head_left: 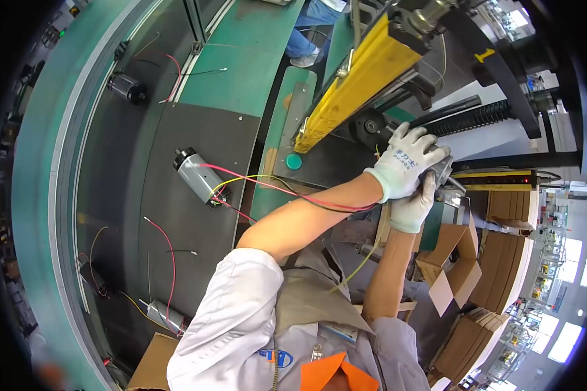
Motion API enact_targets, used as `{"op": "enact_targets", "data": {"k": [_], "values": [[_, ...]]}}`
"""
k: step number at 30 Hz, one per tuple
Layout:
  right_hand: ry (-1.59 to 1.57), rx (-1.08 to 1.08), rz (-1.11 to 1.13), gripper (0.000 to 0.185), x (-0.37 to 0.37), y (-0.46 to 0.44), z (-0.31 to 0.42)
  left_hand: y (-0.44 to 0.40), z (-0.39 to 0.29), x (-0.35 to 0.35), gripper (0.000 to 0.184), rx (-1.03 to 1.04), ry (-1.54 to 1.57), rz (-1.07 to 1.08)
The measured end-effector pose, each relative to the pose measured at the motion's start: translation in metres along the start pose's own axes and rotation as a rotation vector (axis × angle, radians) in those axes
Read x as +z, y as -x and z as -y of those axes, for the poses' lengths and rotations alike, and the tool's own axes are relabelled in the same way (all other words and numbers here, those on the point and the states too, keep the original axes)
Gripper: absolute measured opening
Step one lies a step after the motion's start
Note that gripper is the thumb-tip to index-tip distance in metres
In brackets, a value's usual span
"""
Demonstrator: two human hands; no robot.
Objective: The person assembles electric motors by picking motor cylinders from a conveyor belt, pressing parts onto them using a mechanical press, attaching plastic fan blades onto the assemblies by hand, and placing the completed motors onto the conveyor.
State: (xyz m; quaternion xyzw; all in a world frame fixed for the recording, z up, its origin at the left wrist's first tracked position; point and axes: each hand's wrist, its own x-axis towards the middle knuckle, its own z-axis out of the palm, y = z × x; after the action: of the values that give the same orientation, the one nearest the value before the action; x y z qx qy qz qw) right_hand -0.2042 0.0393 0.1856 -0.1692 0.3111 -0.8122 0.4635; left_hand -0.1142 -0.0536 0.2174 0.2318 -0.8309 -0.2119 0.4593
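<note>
Both hands wear pale gloves and meet at the right, around a grey metal part (444, 171) partly covered by them; the left hand (406, 161) lies uppermost, back to the camera, its fingers bent a little and slightly spread, the part just beyond and below them on the right; the right hand (411, 210) comes in from underneath, thumb pointing up against the near side of the part, its other fingers out of sight; with the undersides of both hands hidden, I cannot tell how firmly either set of fingers closes on it.

Above the hands slants a yellow beam (359, 73); a black ribbed rod (477, 118) runs to the right of the left hand's fingertips; a green round button (294, 161) sits near the beam's lower end.

Well apart to the left, a grey motor (197, 176) lies tilted on a dark surface (202, 130); red, yellow and black wires (261, 177) stretch from it towards the left wrist, crossing the forearm; a dark motor (128, 87) lies farther up; below the right wrist stands an open cardboard box (465, 260), beside stacked cardboard (504, 264).
</note>
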Motion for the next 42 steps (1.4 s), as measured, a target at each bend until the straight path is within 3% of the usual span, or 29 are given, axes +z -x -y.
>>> {"op": "enact_targets", "data": {"k": [4,6,9,12,14,18,20,22,24,26,28,29,31,33,36,41,42], "values": [[0.253,-0.119,0.045,0.065,-0.004,-0.027,-0.006,0.001,0.025,0.015,0.085,-0.058,0.045,-0.058],[0.527,-0.126,0.095,0.069,0.002,-0.031,0.000,0.005,0.030,0.018,0.082,-0.081,0.031,-0.068],[0.543,-0.079,0.206,0.072,0.018,-0.032,0.006,0.004,0.034,0.015,0.069,-0.098,0.054,-0.196],[0.659,-0.081,0.260,0.065,0.003,-0.052,0.005,0.011,0.040,0.011,0.074,-0.094,0.058,-0.249],[0.746,-0.046,0.142,0.077,0.034,-0.051,0.013,0.015,0.039,0.012,0.080,-0.286,0.113,-0.239],[1.115,-0.109,0.221,0.080,0.042,-0.076,0.016,0.018,0.060,0.017,0.090,-0.362,0.138,-0.286],[1.196,-0.147,0.287,0.082,0.041,-0.088,0.017,0.017,0.072,0.021,0.091,-0.468,0.329,-0.282],[1.227,-0.175,0.280,0.080,0.045,-0.090,0.017,0.012,0.085,0.023,0.092,-0.437,0.532,-0.288],[1.622,-0.190,0.261,0.078,0.053,-0.091,0.025,0.013,0.086,0.024,0.092,-0.428,0.658,-0.269],[1.965,0.061,0.560,0.070,0.076,-0.087,0.075,0.009,0.082,0.016,0.093,-0.427,0.777,-0.244],[2.216,-0.074,0.962,0.054,0.074,-0.063,0.120,0.004,0.077,0.009,0.095,-0.422,0.829,-0.209],[2.248,-0.245,1.124,0.045,0.081,-0.037,0.145,0.001,0.072,0.004,0.094,-0.426,0.820,-0.191],[2.408,-0.318,1.516,0.026,0.123,0.018,0.198,-0.003,0.073,0.000,0.100,-0.465,0.862,-0.145],[2.325,-0.384,1.741,0.025,0.154,0.058,0.234,-0.003,0.072,0.004,0.104,-0.469,0.940,-0.145],[2.214,-0.404,1.874,0.024,0.176,0.088,0.264,-0.001,0.074,0.004,0.093,-0.463,0.951,-0.107],[2.110,-0.353,1.882,0.024,0.171,0.103,0.279,0.002,0.084,0.004,0.091,-0.473,0.938,-0.061],[2.095,-0.347,1.870,0.024,0.167,0.104,0.280,0.004,0.082,0.010,0.084,-0.473,0.955,-0.132]]}}
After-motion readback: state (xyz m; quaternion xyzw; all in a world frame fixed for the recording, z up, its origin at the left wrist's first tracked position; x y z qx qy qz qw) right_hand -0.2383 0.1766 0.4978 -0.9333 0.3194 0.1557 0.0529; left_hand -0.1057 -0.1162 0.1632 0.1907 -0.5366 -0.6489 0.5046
